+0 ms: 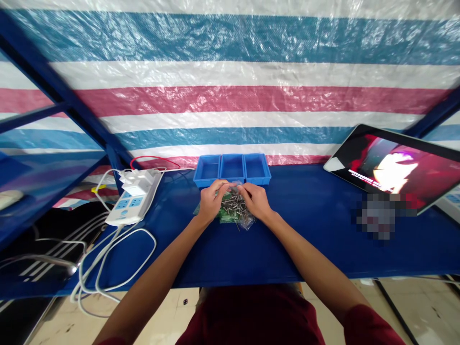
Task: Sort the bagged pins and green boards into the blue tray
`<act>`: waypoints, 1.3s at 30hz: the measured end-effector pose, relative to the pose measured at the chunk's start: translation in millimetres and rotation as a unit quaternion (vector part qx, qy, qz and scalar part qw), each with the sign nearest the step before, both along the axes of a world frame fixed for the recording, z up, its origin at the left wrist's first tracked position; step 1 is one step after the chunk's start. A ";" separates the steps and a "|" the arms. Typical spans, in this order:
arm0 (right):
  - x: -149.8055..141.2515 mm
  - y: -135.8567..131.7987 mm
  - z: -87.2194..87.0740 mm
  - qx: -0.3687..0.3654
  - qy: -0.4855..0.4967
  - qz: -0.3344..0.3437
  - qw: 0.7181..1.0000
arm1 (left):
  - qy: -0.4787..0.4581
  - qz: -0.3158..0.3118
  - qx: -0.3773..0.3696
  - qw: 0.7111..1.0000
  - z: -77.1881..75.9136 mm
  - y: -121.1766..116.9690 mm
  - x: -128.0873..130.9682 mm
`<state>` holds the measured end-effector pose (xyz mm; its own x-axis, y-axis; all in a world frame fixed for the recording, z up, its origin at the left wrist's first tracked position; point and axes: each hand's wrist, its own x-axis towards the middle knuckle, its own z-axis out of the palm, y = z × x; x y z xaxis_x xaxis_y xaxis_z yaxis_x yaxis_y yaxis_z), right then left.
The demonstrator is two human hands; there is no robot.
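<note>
A clear plastic bag (247,221) of metal screws (235,205) lies on the blue table, with green pieces (227,218) showing among them. My left hand (211,200) pinches the bag's upper edge on one side. On the other side, my right hand (256,201) grips the same edge between thumb and fingers. Just behind both hands stand three blue bins (232,168) side by side, their visible insides bare. Some screws seem to lie at the bag's front edge; whether they are inside it I cannot tell.
To the left a white power strip (133,203) carries plugged-in chargers, and its white cables (153,249) loop over the table's front edge. A lit tablet-like screen (391,163) leans at the back right, a blurred patch before it. Striped sheeting (230,100) hangs behind the blue table (309,239).
</note>
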<state>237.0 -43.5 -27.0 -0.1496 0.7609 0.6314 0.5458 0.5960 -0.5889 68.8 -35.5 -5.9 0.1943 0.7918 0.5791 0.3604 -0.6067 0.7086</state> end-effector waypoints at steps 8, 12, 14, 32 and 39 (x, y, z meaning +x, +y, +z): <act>0.9 -3.2 4.4 0.043 0.044 -0.067 0.996 | 0.071 0.017 0.111 0.991 -8.9 5.9 -4.0; 1.6 -3.6 6.2 0.042 0.039 -0.009 0.998 | 0.043 0.017 0.076 0.996 -10.7 5.6 -3.0; 1.2 -2.9 5.1 0.038 0.025 0.035 0.998 | 0.031 0.009 0.063 0.998 -10.8 5.3 -2.8; 2.0 -0.8 2.4 0.005 0.013 0.016 1.000 | 0.069 0.011 0.052 0.996 -2.1 5.4 -3.4; 2.7 -0.6 2.1 0.010 -0.018 0.051 0.998 | 0.108 0.020 0.063 0.992 2.5 0.3 -2.7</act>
